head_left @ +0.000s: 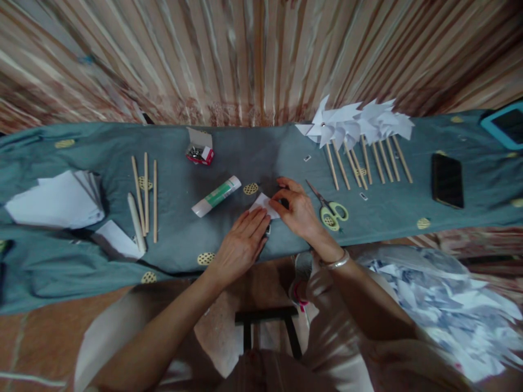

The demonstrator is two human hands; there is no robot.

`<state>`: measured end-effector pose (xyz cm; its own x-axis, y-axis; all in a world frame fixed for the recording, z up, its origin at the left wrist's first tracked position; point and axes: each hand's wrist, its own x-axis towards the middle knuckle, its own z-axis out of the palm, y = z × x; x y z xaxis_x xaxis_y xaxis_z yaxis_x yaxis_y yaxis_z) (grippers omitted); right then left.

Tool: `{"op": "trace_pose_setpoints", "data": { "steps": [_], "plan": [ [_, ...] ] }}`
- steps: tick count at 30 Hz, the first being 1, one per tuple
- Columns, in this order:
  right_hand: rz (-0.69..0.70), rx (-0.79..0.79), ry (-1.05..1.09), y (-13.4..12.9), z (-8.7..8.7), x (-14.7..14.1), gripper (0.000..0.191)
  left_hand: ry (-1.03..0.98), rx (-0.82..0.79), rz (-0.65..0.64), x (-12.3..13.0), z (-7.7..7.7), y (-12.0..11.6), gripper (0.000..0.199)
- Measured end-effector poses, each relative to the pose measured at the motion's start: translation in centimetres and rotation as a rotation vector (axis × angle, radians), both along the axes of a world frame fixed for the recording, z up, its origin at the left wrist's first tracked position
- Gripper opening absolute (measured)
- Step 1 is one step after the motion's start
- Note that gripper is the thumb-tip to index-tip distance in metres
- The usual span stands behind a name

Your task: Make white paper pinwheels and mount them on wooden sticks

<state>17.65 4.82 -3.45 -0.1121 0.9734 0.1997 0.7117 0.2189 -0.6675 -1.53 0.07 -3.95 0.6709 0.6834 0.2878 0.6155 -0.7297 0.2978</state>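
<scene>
A small folded white paper (265, 201) lies on the cloth-covered table, partly hidden by my fingers. My left hand (241, 239) rests flat on its near side, fingers stretched out. At the paper's right edge, my right hand (297, 209) pinches it between thumb and forefinger. A glue stick (218, 195) with a green label lies to the left of the paper. Just right of my right hand are scissors (324, 204) with pale green handles, their blades pointing away from me. Behind the glue stick stands an opened small red box (207, 157) with metal pieces inside.
White paper pinwheels (345, 117) on wooden sticks lie in a row at back right. A phone (448, 181) and a blue-framed device (506, 125) are farther right. Left are wooden sticks (146, 190) and stacked paper (57, 201). A plastic bag of paper pieces (457, 305) sits below the table.
</scene>
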Motion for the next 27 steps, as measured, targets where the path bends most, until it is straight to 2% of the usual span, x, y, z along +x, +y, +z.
{"op": "trace_pose_setpoints", "data": {
  "steps": [10, 21, 27],
  "plan": [
    [-0.007, 0.012, -0.020, -0.03, 0.00, -0.10, 0.008, -0.013, -0.070, 0.010, -0.03, -0.39, 0.06, 0.045],
    [-0.006, 0.046, -0.072, -0.10, -0.23, -0.30, 0.009, 0.012, -0.052, 0.016, 0.05, -0.39, 0.12, 0.043],
    [-0.013, 0.065, -0.073, -0.97, -0.14, -0.34, 0.010, 0.024, -0.058, 0.014, 0.07, -0.29, 0.13, 0.043]
  ]
}}
